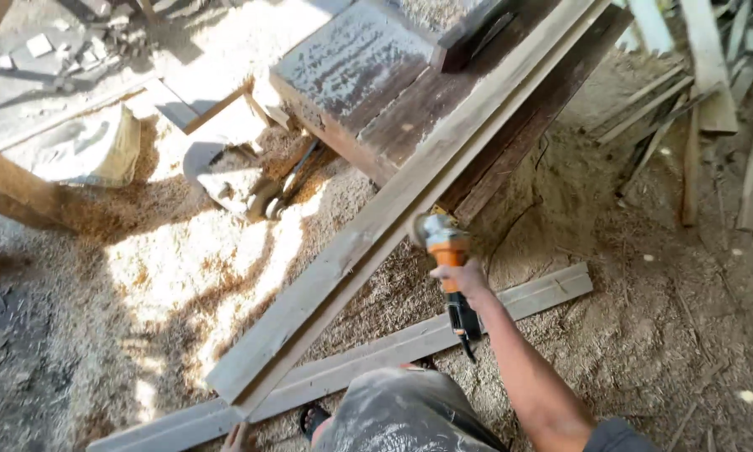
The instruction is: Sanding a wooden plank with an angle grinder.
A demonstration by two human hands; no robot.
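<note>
Looking down from the head camera, I see my right hand (462,278) wrapped tight around the orange body of an angle grinder (445,251), fingers fully closed on it, with the black rear grip and cord end sticking out below the wrist toward me. The grinder's head sits against the right-hand edge of a long pale plank (368,230) that slopes from the upper right, where it rests on a dark, paint-flecked workbench (368,75), down to the sawdust-covered ground (142,276) near my feet. Its lower end lies just above a second grey board (477,314), which lies flat on the ground and runs crosswise from lower left to right. My left hand (240,437) barely shows at the bottom edge, at the near edge of that flat board; only a few fingers are in view, and I cannot tell how far they are open or whether they grip anything. My knee, in dusty grey cloth (401,414), fills the bottom centre, with a sandalled foot (313,416) just beside it. To the left of the workbench, a pale sack (92,151) stands in the sunlight, rounded and plain, with no label I can make out. Along the right edge, thin timber offcuts (711,109) lie scattered in shade.
</note>
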